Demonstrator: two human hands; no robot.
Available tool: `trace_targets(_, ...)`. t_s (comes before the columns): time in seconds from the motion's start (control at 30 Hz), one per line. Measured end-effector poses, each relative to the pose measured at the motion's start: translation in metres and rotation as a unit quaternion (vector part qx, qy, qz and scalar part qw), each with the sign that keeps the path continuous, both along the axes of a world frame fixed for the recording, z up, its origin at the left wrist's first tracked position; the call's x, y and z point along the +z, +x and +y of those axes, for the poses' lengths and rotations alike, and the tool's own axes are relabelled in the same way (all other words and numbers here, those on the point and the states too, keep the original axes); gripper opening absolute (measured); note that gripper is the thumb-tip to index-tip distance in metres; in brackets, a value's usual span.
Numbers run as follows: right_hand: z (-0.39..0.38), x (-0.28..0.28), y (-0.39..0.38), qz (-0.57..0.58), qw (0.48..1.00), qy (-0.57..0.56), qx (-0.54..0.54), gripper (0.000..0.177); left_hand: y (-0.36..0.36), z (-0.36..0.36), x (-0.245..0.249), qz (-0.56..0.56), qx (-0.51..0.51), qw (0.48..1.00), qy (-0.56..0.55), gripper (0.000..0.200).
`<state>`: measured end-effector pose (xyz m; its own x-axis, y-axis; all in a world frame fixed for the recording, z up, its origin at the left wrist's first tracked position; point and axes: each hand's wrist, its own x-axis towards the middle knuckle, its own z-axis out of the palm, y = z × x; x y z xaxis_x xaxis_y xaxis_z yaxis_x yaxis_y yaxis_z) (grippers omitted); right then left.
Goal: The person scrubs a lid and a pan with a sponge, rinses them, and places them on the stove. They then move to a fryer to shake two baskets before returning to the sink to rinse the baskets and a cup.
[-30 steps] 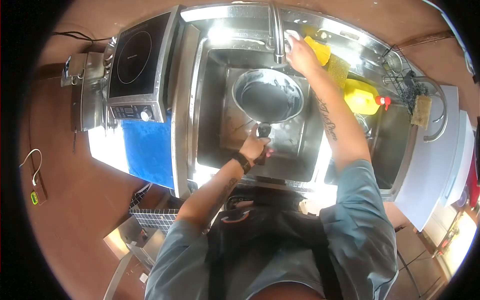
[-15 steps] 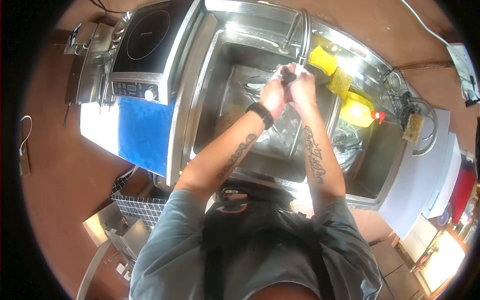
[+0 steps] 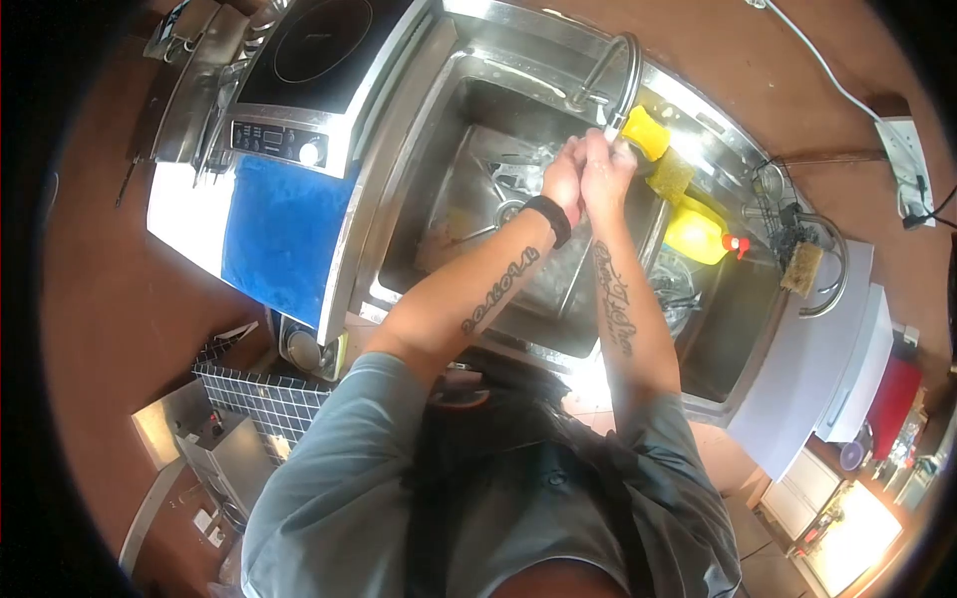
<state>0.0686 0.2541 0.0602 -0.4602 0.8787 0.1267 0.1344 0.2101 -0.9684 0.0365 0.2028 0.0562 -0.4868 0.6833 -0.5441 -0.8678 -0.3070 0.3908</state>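
While the person's forearms reach across the sink [image 3: 401, 157], the left hand [image 3: 562, 183] and the right hand [image 3: 604, 179] press together over the left basin, near its back right corner. Their fingers bend inward against each other; whether anything lies between them is hidden, so one cannot tell if either hand grips something. The faucet [image 3: 634, 78] rises from the sink's back edge and arches forward, its spout end just beside the right hand's knuckles. A dark wristband [image 3: 550, 220] circles the left wrist, and the drain [image 3: 507, 212] shows in the basin floor, left of the hands.

Along the back edge, to the right of the faucet, sit a bright yellow piece [image 3: 647, 134] and a duller yellow sponge [image 3: 672, 175]. Next comes a yellow bottle [image 3: 696, 231] with a red cap, near the back left corner of the right basin. Beyond the sink's left edge lies a blue cloth [image 3: 284, 237], below the induction cooker [image 3: 324, 45].
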Motion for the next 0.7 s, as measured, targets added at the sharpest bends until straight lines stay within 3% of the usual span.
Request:
trace_targets(0.07, 0.0, 0.011, -0.011, -0.016, 0.998, 0.046, -0.03, 0.029, -0.015, 0.003, -0.018, 0.024, -0.022, 0.999, 0.043, 0.035)
trace_targets(0.13, 0.0, 0.029, -0.018, -0.063, 0.99, -0.128, 0.018, 0.026, -0.022, 0.002, -0.024, 0.029, -0.031, 0.998, 0.038, 0.033)
trace_targets(0.17, 0.012, -0.013, -0.028, 0.035, 0.99, -0.137, 0.006, 0.026, -0.023, 0.002, -0.021, 0.03, -0.027, 0.998, 0.04, 0.033)
trace_targets(0.2, 0.013, -0.021, -0.03, 0.035, 0.99, -0.135, 0.012, 0.026, -0.023, 0.003, -0.019, 0.05, -0.012, 0.998, 0.041, 0.033)
trace_targets(0.27, 0.011, -0.023, -0.031, 0.009, 1.0, -0.003, -0.029, 0.027, -0.022, -0.003, -0.012, 0.066, 0.007, 0.997, 0.043, 0.033)
trace_targets(0.33, 0.012, -0.017, -0.022, -0.033, 0.999, -0.035, 0.015, 0.025, -0.02, -0.009, -0.003, 0.077, -0.014, 0.997, 0.029, 0.035)
trace_targets(0.37, 0.015, -0.028, -0.019, -0.012, 0.998, -0.064, 0.003, 0.024, -0.017, -0.014, 0.016, 0.027, -0.021, 0.999, 0.001, 0.037)
trace_targets(0.4, 0.016, -0.039, -0.018, 0.01, 0.995, -0.094, -0.01, 0.023, -0.02, -0.009, 0.004, 0.026, -0.018, 0.999, 0.004, 0.037)
trace_targets(0.47, 0.013, -0.041, -0.016, 0.03, 0.994, -0.099, -0.023, 0.019, -0.017, 0.001, -0.031, 0.133, -0.063, 0.989, -0.019, 0.039)
trace_targets(0.53, -0.001, 0.01, -0.02, -0.166, 0.98, -0.095, -0.059, 0.015, -0.016, 0.005, -0.029, 0.129, -0.032, 0.991, -0.032, 0.039)
trace_targets(0.57, -0.011, 0.031, -0.02, -0.103, 0.977, -0.18, -0.057, 0.013, -0.014, 0.003, -0.022, 0.13, -0.021, 0.991, -0.038, 0.041)
trace_targets(0.6, -0.013, 0.023, -0.017, -0.104, 0.977, -0.18, -0.055, 0.013, -0.011, -0.002, -0.015, 0.13, -0.009, 0.99, -0.045, 0.042)
trace_targets(0.63, -0.015, 0.007, -0.011, -0.02, 0.972, -0.231, -0.037, 0.013, -0.006, -0.009, -0.014, 0.128, -0.006, 0.991, -0.046, 0.042)
trace_targets(0.67, -0.018, 0.002, -0.011, 0.066, 0.958, -0.28, -0.018, 0.012, -0.004, -0.016, -0.016, 0.186, -0.025, 0.981, -0.049, 0.043)
trace_targets(0.7, -0.021, -0.002, -0.006, 0.068, 0.958, -0.28, 0.006, 0.014, -0.003, -0.021, -0.019, 0.243, -0.044, 0.968, -0.053, 0.044)
